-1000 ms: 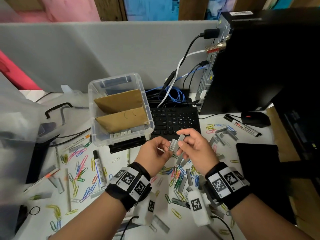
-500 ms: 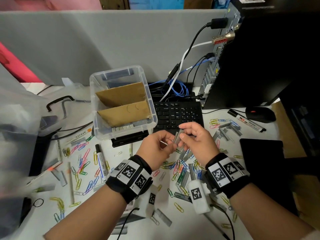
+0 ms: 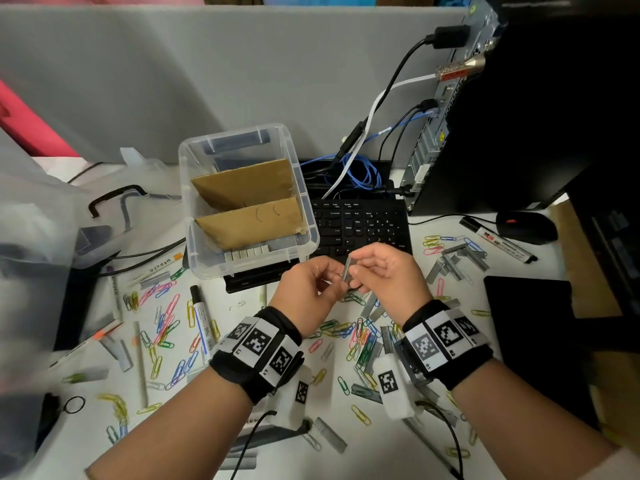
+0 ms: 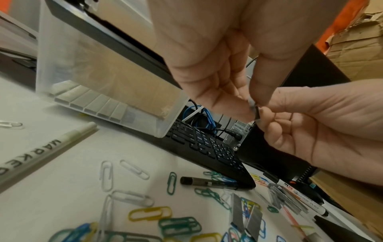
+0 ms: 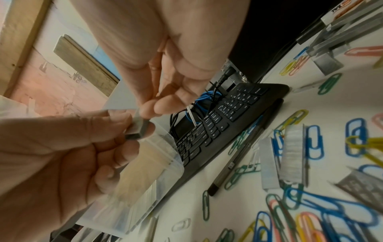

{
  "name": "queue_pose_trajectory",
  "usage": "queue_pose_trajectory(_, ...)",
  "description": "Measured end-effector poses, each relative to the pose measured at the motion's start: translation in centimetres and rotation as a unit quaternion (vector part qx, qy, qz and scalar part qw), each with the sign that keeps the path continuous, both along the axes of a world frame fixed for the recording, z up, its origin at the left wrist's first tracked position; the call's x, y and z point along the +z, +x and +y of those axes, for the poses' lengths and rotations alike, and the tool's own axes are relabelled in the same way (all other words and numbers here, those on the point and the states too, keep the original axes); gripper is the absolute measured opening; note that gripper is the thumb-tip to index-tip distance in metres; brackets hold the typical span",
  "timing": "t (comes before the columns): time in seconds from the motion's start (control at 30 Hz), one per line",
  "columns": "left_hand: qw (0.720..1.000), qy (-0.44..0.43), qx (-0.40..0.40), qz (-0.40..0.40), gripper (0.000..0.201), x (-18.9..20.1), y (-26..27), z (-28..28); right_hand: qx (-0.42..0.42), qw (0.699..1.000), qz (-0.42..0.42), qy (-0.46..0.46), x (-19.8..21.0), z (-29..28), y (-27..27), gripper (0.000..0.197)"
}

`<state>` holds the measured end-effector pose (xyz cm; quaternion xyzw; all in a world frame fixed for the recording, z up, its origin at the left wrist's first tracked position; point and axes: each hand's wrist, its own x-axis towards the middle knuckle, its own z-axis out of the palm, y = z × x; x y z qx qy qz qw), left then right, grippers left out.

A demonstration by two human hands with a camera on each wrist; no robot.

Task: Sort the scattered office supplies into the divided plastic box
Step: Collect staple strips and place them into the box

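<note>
My left hand [image 3: 336, 277] and right hand [image 3: 356, 271] meet above the table, just in front of the keyboard. Together they pinch a short grey staple strip [image 3: 347, 269], held upright between the fingertips. The left wrist view shows the staple strip [image 4: 254, 107] edge-on between both thumbs and fingers. In the right wrist view the staple strip [image 5: 138, 129] looks like a small grey block. The clear divided box [image 3: 184, 209] with cardboard partitions stands up and to the left of the hands. A row of staple strips [image 3: 247, 252] lies in its near compartment.
Coloured paper clips [image 3: 360, 337] and loose staple strips [image 3: 453, 263] litter the white table. Markers [image 3: 202, 318] [image 3: 498, 242], a black keyboard [image 3: 360, 226], a mouse [image 3: 526, 225], a PC tower [image 3: 502, 116] with cables and a black pad [image 3: 533, 317] surround the hands. A plastic bag [image 3: 31, 237] fills the left.
The strips that stood angled apart between the hands a second ago are now pressed together into one upright piece. Both hands stay in nearly the same place.
</note>
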<state>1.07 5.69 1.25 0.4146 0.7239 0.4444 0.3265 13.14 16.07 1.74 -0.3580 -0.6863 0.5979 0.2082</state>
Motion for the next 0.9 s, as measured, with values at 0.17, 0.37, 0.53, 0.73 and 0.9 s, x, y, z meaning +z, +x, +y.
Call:
queue_pose_trajectory(0.17,1.0,0.013,0.003,-0.009,0.012,0.2,-0.3,-0.1,-0.007,1.0,0.014,-0.007,0.3,-0.4,-0.4,0.014)
queue_pose_trajectory(0.37,0.984,0.044,0.03,-0.171,0.015,1.9,-0.3,-0.5,-0.012,0.998,0.054,-0.014,0.9,-0.9,-0.8,0.02)
queue_pose_trajectory(0.53,0.975,0.055,0.045,-0.209,0.016,2.8,-1.1,-1.0,0.045,0.997,0.028,0.048,1.4,-1.1,-0.8,0.033)
queue_pose_trajectory(0.73,0.972,0.076,0.047,-0.218,0.017,3.8,-2.0,-1.4,0.116,0.979,-0.022,0.168,2.4,-1.8,-1.0,0.064)
queue_pose_trajectory(0.9,0.964,0.07,0.036,-0.254,0.012,4.4,-2.6,-2.1,0.101,0.968,-0.022,0.228,3.1,-2.2,-1.6,0.053)
